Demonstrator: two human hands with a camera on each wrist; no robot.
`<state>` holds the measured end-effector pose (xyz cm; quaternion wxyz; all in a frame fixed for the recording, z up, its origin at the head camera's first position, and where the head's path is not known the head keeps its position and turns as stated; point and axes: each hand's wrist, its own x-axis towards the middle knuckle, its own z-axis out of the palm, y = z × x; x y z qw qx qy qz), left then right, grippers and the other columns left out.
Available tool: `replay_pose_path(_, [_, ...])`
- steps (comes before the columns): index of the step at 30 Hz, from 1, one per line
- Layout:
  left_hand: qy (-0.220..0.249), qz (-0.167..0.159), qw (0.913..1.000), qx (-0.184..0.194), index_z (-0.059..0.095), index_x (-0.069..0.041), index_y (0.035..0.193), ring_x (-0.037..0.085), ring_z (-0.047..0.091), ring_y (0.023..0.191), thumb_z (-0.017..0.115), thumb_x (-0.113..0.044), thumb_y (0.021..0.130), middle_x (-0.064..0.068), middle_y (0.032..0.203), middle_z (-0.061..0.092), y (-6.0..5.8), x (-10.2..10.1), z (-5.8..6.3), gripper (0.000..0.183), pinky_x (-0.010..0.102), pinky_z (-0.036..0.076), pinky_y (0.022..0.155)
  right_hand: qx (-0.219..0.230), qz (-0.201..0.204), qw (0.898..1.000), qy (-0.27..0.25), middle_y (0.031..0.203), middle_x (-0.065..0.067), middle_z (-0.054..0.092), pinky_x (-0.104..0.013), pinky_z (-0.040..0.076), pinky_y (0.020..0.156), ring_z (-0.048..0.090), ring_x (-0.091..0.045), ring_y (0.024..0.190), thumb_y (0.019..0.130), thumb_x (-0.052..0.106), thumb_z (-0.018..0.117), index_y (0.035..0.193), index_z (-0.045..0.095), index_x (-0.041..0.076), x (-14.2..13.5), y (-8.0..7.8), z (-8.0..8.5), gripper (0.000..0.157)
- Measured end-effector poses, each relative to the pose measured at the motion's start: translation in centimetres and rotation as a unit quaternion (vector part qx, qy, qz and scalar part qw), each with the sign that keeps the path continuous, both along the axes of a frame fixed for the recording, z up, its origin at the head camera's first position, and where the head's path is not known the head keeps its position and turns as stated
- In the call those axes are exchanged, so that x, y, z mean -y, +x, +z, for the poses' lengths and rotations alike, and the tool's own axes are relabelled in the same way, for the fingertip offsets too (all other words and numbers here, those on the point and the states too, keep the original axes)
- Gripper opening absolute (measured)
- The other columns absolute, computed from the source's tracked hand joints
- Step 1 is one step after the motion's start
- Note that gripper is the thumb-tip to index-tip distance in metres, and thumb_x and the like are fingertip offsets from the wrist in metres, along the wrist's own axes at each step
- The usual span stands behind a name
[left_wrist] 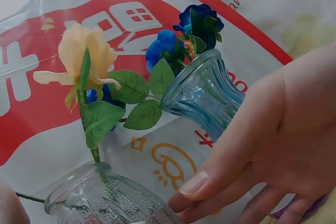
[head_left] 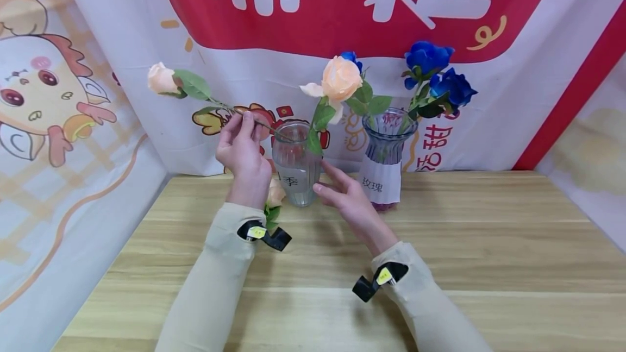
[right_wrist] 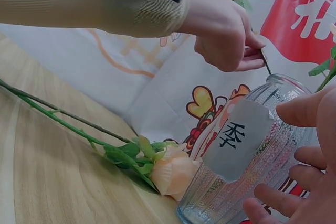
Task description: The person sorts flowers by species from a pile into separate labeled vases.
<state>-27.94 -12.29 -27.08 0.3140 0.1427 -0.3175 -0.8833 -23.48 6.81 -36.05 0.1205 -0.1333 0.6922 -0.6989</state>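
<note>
My left hand (head_left: pixel 244 151) pinches the thin stem of a pale peach rose (head_left: pixel 163 79). Its bloom leans out to the left, and the stem's lower end passes into the mouth of a clear ribbed glass vase (head_left: pixel 299 195). A second peach rose (head_left: pixel 341 77) stands in that vase, tilted right. Beside the vase's right side is my right hand (head_left: pixel 354 205), fingers spread and relaxed; the fingertips are at the glass, though firm contact is hard to tell. Another peach rose (right_wrist: pixel 173 171) lies on the table left of the vase, partly hidden by my left arm in the head view.
To the right stands a bluish flared glass vase (head_left: pixel 386 148) with a white paper label (head_left: pixel 379 181), holding blue roses (head_left: pixel 430 57). A printed cloth backdrop (head_left: pixel 259 77) hangs behind the wooden table (head_left: pixel 313 297).
</note>
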Motion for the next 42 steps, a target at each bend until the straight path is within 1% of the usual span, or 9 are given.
replay_pose_path(4, [-0.005,0.008,0.9999,-0.013,0.078,-0.002,0.114,0.020,0.076,0.096,0.081,-0.003,0.091,0.008,0.104,0.076,-0.6,-0.3,0.1,0.023,0.035,0.063,0.097,0.001,0.000,1.000,-0.006,0.178,0.005,0.024,-0.055,0.043,0.124,0.045,-0.028,0.155,0.106,0.025,0.065,0.169,0.030,0.024,0.1,-0.1,-0.1,0.072])
replay_pose_path(8, [-0.016,0.000,0.9995,-0.027,0.078,-0.003,0.109,0.021,0.075,0.087,0.080,-0.004,0.092,0.010,0.097,0.075,-0.9,-0.5,0.3,0.017,0.042,0.063,0.099,0.000,0.001,1.000,-0.007,0.178,0.005,0.023,-0.057,0.041,0.124,0.045,-0.028,0.155,0.106,0.025,0.066,0.169,0.029,0.023,0.2,-0.1,-0.2,0.073])
replay_pose_path(13, [-0.046,-0.003,0.9989,-0.012,0.080,-0.005,0.110,0.021,0.074,0.087,0.080,-0.008,0.094,0.008,0.100,0.075,-1.0,-0.7,0.4,0.016,0.046,0.061,0.103,-0.001,0.001,1.000,-0.004,0.178,0.005,0.023,-0.057,0.041,0.124,0.044,-0.028,0.156,0.106,0.026,0.066,0.168,0.030,0.024,0.2,-0.1,-0.2,0.072])
replay_pose_path(17, [-0.044,-0.003,0.9990,-0.009,0.081,-0.008,0.107,0.022,0.076,0.091,0.080,-0.006,0.093,0.008,0.101,0.076,-1.2,-0.7,0.6,0.014,0.048,0.060,0.107,-0.001,0.000,1.000,-0.004,0.178,0.005,0.024,-0.056,0.042,0.124,0.044,-0.028,0.156,0.106,0.025,0.066,0.168,0.030,0.024,0.2,-0.1,-0.2,0.072])
replay_pose_path(23, [-0.051,-0.006,0.9986,-0.012,0.079,-0.006,0.111,0.028,0.076,0.100,0.079,-0.007,0.094,0.008,0.101,0.077,-1.3,-0.5,0.7,0.017,0.042,0.063,0.099,0.004,0.000,1.000,-0.009,0.177,0.006,0.025,-0.056,0.042,0.124,0.047,-0.027,0.154,0.106,0.024,0.066,0.168,0.031,0.025,0.3,-0.2,-0.3,0.071])
replay_pose_path(27, [-0.062,-0.008,0.9980,-0.012,0.078,-0.005,0.111,0.023,0.076,0.089,0.078,-0.005,0.094,0.008,0.100,0.078,-1.4,-0.4,0.7,0.017,0.033,0.066,0.086,0.008,-0.001,1.000,-0.009,0.177,0.007,0.025,-0.056,0.043,0.124,0.048,-0.027,0.153,0.106,0.025,0.066,0.168,0.031,0.026,0.3,-0.2,-0.2,0.071])
replay_pose_path(30, [-0.074,-0.007,0.9972,-0.009,0.078,-0.005,0.110,0.020,0.076,0.086,0.078,-0.006,0.095,0.008,0.100,0.078,-1.6,-0.5,0.6,0.016,0.030,0.066,0.081,0.009,-0.002,1.000,-0.007,0.177,0.006,0.025,-0.056,0.043,0.124,0.047,-0.027,0.153,0.106,0.025,0.065,0.168,0.031,0.026,0.2,-0.1,-0.2,0.071])
replay_pose_path(36, [-0.089,-0.009,0.9960,-0.005,0.079,-0.009,0.108,0.022,0.077,0.095,0.077,-0.008,0.096,0.007,0.102,0.078,-1.8,-0.5,0.4,0.012,0.035,0.065,0.089,0.007,-0.007,1.000,-0.006,0.177,0.005,0.025,-0.056,0.043,0.124,0.046,-0.027,0.154,0.105,0.025,0.066,0.168,0.032,0.025,0.2,-0.1,-0.1,0.071])
replay_pose_path(42, [-0.067,-0.009,0.9974,-0.025,0.078,-0.009,0.111,0.024,0.075,0.100,0.077,-0.010,0.096,0.006,0.105,0.077,-1.6,-0.4,0.7,0.015,0.041,0.062,0.101,0.008,-0.008,1.000,-0.003,0.177,0.005,0.026,-0.056,0.043,0.123,0.045,-0.027,0.155,0.105,0.026,0.066,0.168,0.032,0.025,0.1,-0.1,-0.1,0.071])
